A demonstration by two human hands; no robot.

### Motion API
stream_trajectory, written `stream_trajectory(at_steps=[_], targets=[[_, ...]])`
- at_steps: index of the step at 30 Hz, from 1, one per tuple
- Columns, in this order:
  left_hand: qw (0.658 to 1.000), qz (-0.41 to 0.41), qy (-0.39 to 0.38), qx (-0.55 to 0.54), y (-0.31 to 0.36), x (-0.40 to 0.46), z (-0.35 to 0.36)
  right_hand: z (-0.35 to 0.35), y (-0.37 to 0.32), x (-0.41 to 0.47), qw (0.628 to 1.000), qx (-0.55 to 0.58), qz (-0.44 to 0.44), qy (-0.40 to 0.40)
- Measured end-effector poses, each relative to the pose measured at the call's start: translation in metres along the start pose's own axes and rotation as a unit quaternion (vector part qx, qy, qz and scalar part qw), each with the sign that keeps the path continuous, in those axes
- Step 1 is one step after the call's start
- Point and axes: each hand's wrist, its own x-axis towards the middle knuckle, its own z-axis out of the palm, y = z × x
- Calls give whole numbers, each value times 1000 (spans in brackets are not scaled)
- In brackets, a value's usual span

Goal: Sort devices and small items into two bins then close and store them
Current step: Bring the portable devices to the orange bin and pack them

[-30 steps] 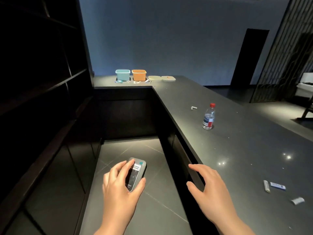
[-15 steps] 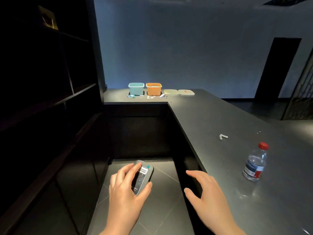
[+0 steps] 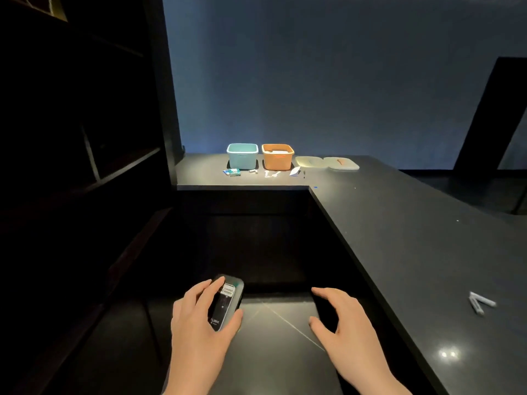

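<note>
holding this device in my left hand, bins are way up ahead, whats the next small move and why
Probably keep walking toward the far counter: the left hand grips the device, while the teal bin and orange bin both stand open, out of reach. The right hand is free.

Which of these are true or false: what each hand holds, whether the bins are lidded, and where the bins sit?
1. The left hand grips a device. True.
2. The right hand holds a bottle. False: it holds nothing, fingers relaxed.
3. The orange bin stands right of the teal bin. True.
4. Both bins are lidded. False: both are open; two lids lie on the counter beside them.
</note>
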Motion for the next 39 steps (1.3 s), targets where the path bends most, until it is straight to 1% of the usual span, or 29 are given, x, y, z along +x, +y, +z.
stream_trajectory(at_steps=[3, 5, 8, 11, 14, 19, 24, 28, 31, 34, 36, 39], targets=[[1000, 7, 5, -9, -19, 72, 17, 24, -7, 64, 1000, -5, -3, 16], [1000, 8, 2, -17, -29, 112, 35, 34, -4, 102, 1000, -4, 12, 28], [999, 16, -17, -28, -42, 158, 69, 46, 11, 152, 998, -12, 48, 28], [998, 29, -28, -43, -57, 201, 107, 58, 31, 204, 997, -10, 62, 38], [998, 22, -31, -51, -70, 249, 148, 73, 52, 263, 997, -10, 53, 46], [997, 39, -30, -53, -77, 342, 213, 86, 86, 368, 999, -25, 32, 24], [998, 40, 5, -40, -80, 435, 270, 86, 110, 480, 998, -48, 14, 24], [999, 26, -9, -21, -107, 492, 302, 111, 116, 554, 999, -47, 2, -8], [1000, 12, 5, -20, -133, 545, 328, 136, 123, 610, 998, -54, -11, -23], [999, 24, -13, -20, -155, 604, 355, 158, 132, 671, 999, -41, 6, -3], [998, 36, -34, -37, -165, 645, 370, 172, 135, 710, 999, -36, 16, 4], [996, 43, -45, -64, -177, 708, 394, 188, 137, 769, 999, -31, 25, 5]])
